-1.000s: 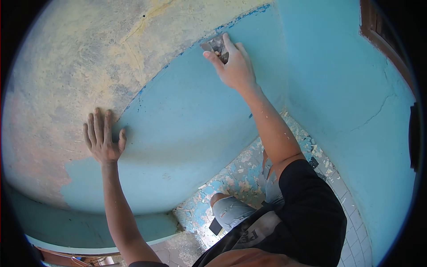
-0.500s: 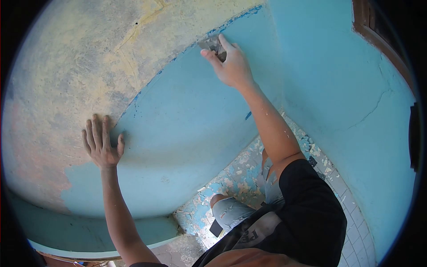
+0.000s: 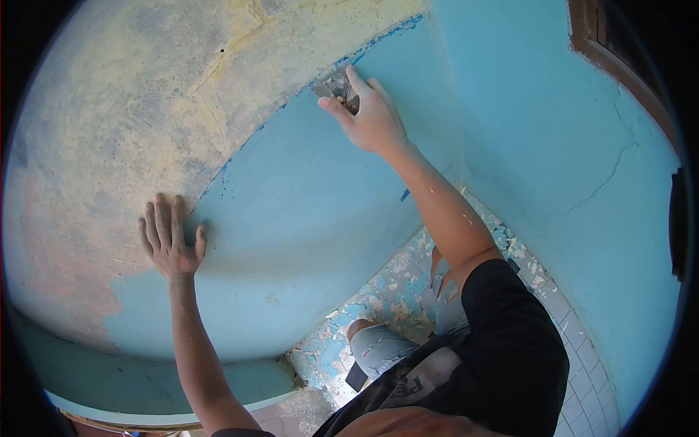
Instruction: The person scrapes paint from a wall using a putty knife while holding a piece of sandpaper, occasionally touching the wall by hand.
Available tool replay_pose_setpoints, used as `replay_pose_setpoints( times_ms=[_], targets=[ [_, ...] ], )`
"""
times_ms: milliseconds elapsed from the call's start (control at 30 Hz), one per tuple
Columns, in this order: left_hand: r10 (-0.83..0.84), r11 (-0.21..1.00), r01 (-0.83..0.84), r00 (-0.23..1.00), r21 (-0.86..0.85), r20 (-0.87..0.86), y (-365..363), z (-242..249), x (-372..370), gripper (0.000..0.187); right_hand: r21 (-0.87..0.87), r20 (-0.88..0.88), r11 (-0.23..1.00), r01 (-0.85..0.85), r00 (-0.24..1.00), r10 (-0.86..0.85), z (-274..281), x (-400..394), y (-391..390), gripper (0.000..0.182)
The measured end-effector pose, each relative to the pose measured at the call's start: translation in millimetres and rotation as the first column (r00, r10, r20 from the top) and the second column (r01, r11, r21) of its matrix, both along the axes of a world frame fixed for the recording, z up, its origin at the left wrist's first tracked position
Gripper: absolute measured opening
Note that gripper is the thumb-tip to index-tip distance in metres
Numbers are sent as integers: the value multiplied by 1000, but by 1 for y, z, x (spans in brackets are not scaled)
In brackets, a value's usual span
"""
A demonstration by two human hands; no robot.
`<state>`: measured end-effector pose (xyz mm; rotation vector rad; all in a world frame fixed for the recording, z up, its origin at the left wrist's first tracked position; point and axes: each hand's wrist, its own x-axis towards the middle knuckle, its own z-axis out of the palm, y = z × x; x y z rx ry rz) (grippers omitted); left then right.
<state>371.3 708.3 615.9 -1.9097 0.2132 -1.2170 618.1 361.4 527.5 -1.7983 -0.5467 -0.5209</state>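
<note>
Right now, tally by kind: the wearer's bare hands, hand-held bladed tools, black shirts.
Left hand and right hand: 2
Flat-bladed tool, in the right hand: 1
Black shirt: 1
Total: 4

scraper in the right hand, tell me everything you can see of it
The scraper is a small, flat tool with a grey, smudged, metal-looking blade and a darker part toward the palm. The right hand grips it between thumb and fingers, hiding much of it. It sits at a slant, its far edge at or near the border between the mottled patch and the blue paint.
</note>
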Motion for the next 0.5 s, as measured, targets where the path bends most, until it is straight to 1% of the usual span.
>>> replay_pose_setpoints(
  times_ms=[67,100,167,233,300,367,400,467,500],
  targets=[
    [23,1000,-23,1000,4,-8,1,-1,0,63,19,-32,998,66,997,-65,16,5,-6,103],
    [43,999,-43,999,2,-16,1,-1,-2,63,22,-35,998,61,998,-60,11,2,-1,103],
    [37,999,-37,999,5,-18,0,-1,-5,63,1,45,996,84,995,-84,1,1,7,101],
    [27,1000,-27,1000,4,-4,0,0,1,63,-1,65,993,114,991,-114,4,13,2,101],
    [44,999,-44,999,-13,-21,0,-1,-3,63,-12,46,992,128,991,-128,1,13,2,101],
    [38,999,-38,999,-2,-18,0,0,-3,64,51,-38,991,126,992,-124,12,14,-1,101],
    [25,1000,-25,1000,9,-9,0,0,-1,64,48,-40,991,128,991,-127,5,11,3,101],
    [16,1000,-16,1000,8,-2,2,2,1,64,-16,107,995,100,990,-98,-13,8,13,100],
    [18,1000,-18,1000,8,-13,2,-1,-1,64,-41,90,993,109,990,-105,-8,8,9,101]
  ],
)
